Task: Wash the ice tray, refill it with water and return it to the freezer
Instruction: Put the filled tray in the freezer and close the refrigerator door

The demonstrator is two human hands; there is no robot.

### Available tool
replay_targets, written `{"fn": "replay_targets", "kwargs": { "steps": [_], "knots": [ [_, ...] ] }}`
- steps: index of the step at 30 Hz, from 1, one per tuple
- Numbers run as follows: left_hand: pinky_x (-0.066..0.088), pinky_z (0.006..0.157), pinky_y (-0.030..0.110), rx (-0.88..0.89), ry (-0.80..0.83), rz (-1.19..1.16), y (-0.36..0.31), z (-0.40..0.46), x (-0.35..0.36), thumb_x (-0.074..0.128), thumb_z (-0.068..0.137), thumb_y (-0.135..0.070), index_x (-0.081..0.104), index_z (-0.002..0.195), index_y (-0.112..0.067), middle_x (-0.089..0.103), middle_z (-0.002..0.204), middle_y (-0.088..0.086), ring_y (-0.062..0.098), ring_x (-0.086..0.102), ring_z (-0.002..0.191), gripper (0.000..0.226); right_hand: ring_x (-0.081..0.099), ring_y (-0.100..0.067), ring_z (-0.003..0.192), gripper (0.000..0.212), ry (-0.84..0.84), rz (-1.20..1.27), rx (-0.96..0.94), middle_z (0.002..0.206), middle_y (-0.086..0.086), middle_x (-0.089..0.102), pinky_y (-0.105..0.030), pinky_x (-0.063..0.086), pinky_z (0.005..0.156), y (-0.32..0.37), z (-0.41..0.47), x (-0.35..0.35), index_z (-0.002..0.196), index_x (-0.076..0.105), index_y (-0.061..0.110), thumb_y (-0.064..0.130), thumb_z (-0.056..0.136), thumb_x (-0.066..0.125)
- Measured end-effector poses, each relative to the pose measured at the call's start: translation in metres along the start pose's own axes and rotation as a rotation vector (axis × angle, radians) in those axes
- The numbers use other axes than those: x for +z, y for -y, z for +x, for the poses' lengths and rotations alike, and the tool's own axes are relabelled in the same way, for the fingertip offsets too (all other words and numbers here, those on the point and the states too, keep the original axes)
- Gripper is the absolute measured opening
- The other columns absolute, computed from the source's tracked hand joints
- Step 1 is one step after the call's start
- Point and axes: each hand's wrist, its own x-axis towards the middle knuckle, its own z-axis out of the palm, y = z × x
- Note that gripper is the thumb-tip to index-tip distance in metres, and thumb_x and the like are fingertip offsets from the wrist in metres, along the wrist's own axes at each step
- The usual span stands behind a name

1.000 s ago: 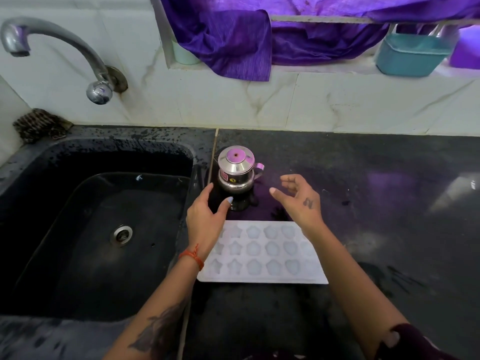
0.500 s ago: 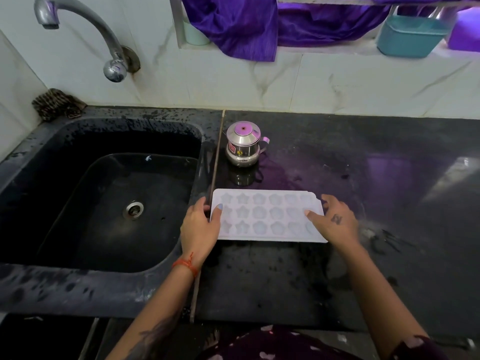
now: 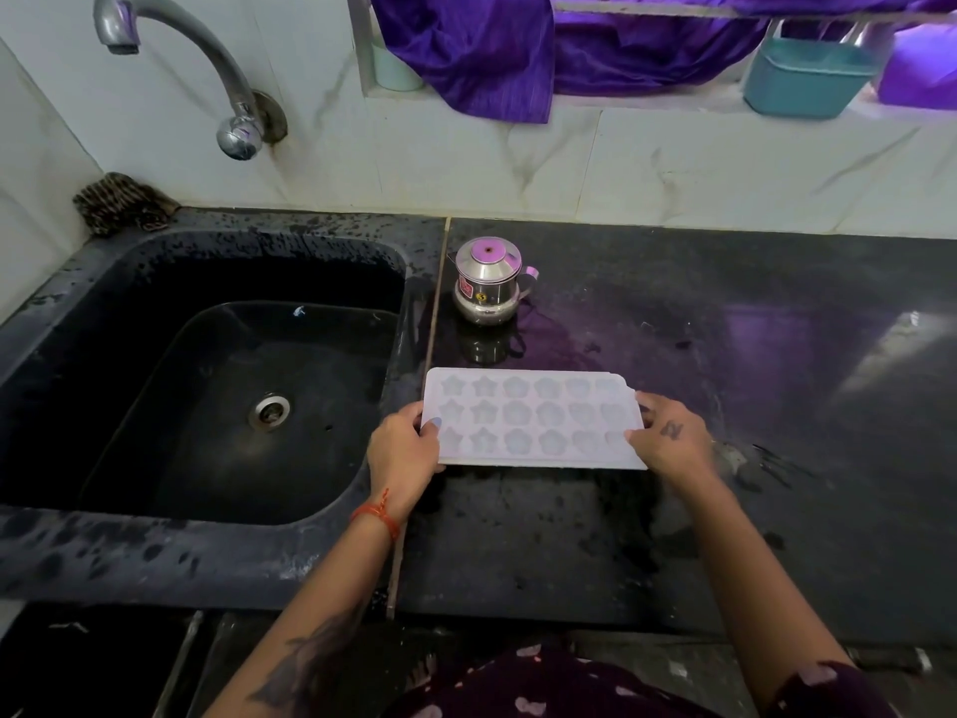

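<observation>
White ice tray gripped both ends; cavities' contents unclear

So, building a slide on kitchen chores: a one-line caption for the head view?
Both hands, left and right, grip the white ice tray by its ends on the black counter beside the sink.

Left hand and right hand grip ice tray ends on counter beside sink.

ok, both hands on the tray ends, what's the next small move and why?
Probably lift the ice tray level and carry it left over the sink. The left hand and right hand grip its short ends, and the tap is dry.
</observation>
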Motion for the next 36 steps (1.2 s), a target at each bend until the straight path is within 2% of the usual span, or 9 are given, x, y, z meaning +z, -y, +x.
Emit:
{"fn": "replay_targets", "kwargs": {
  "steps": [3, 6, 12, 18, 21, 24, 26, 30, 36],
  "knots": [
    [0.045, 0.047, 0.013, -0.008, -0.016, -0.033, 0.004, -0.003, -0.004, 0.051, 0.095, -0.015, 0.061, 0.121, -0.013, 0.068, 0.112, 0.005, 0.027, 0.070, 0.078, 0.028, 0.059, -0.031, 0.100, 0.039, 0.001, 0.016, -0.011, 0.111, -0.010, 0.068, -0.034, 0.048, 0.081, 0.004, -0.004, 0.002, 0.125, 0.060, 0.022, 0.015, 0.086, 0.059],
    [0.045, 0.048, 0.013, -0.030, -0.034, -0.042, 0.010, -0.007, -0.011, 0.052, 0.095, -0.016, 0.060, 0.122, -0.014, 0.068, 0.112, 0.003, 0.025, 0.070, 0.075, 0.028, 0.059, -0.031, 0.101, 0.037, -0.001, 0.024, -0.042, 0.108, -0.010, 0.069, -0.030, 0.044, 0.078, 0.009, -0.010, 0.005, 0.123, 0.061, 0.020, 0.016, 0.086, 0.060],
    [0.046, 0.042, 0.011, -0.037, -0.100, -0.077, 0.025, -0.012, -0.031, 0.053, 0.094, -0.014, 0.061, 0.122, -0.014, 0.069, 0.112, 0.003, 0.024, 0.069, 0.078, 0.030, 0.060, -0.031, 0.104, 0.041, 0.010, 0.049, -0.064, 0.113, -0.010, 0.068, -0.038, 0.050, 0.090, 0.028, -0.022, 0.016, 0.125, 0.060, 0.021, 0.018, 0.084, 0.062],
    [0.047, 0.042, 0.008, -0.049, -0.157, -0.112, 0.046, -0.017, -0.063, 0.053, 0.094, -0.014, 0.062, 0.120, -0.012, 0.068, 0.111, 0.003, 0.025, 0.069, 0.078, 0.028, 0.058, -0.031, 0.109, 0.044, 0.026, 0.033, -0.097, 0.115, -0.009, 0.067, -0.038, 0.048, 0.092, 0.055, -0.036, 0.034, 0.128, 0.058, 0.023, 0.014, 0.085, 0.061],
    [0.053, 0.051, 0.017, -0.045, -0.192, -0.107, 0.058, -0.020, -0.080, 0.054, 0.094, -0.014, 0.064, 0.115, -0.013, 0.069, 0.107, 0.001, 0.022, 0.068, 0.077, 0.024, 0.058, -0.030, 0.110, 0.047, 0.040, 0.020, -0.130, 0.116, -0.006, 0.068, -0.037, 0.048, 0.092, 0.068, -0.043, 0.045, 0.130, 0.056, 0.028, 0.013, 0.085, 0.060],
    [0.059, 0.072, 0.039, -0.052, -0.238, -0.095, 0.070, -0.024, -0.096, 0.057, 0.092, -0.016, 0.067, 0.108, -0.014, 0.070, 0.099, 0.003, 0.025, 0.067, 0.081, 0.019, 0.058, -0.029, 0.110, 0.048, 0.056, 0.045, -0.184, 0.116, -0.005, 0.068, -0.037, 0.048, 0.092, 0.080, -0.052, 0.054, 0.129, 0.057, 0.027, 0.011, 0.084, 0.060],
    [0.057, 0.077, 0.045, -0.066, -0.264, -0.098, 0.075, -0.029, -0.105, 0.057, 0.091, -0.016, 0.067, 0.110, -0.014, 0.069, 0.098, 0.001, 0.027, 0.067, 0.084, 0.021, 0.059, -0.028, 0.110, 0.050, 0.073, 0.056, -0.217, 0.118, -0.005, 0.068, -0.036, 0.047, 0.092, 0.088, -0.056, 0.059, 0.130, 0.057, 0.024, 0.008, 0.083, 0.060],
    [0.060, 0.070, 0.041, -0.107, -0.316, -0.151, 0.085, -0.043, -0.116, 0.055, 0.093, -0.015, 0.065, 0.114, -0.014, 0.069, 0.101, -0.001, 0.023, 0.069, 0.082, 0.024, 0.056, -0.025, 0.117, 0.055, 0.114, 0.054, -0.265, 0.124, -0.003, 0.065, -0.033, 0.043, 0.094, 0.099, -0.059, 0.067, 0.136, 0.050, 0.023, 0.010, 0.084, 0.063],
    [0.056, 0.061, 0.024, -0.198, -0.447, -0.192, 0.094, -0.071, -0.118, 0.053, 0.094, -0.015, 0.065, 0.114, -0.017, 0.069, 0.099, -0.005, 0.012, 0.067, 0.063, 0.023, 0.059, -0.027, 0.105, 0.054, 0.192, 0.007, -0.405, 0.110, -0.009, 0.070, -0.035, 0.044, 0.090, 0.110, -0.065, 0.070, 0.136, 0.050, 0.023, 0.008, 0.085, 0.061]
  ]
}}
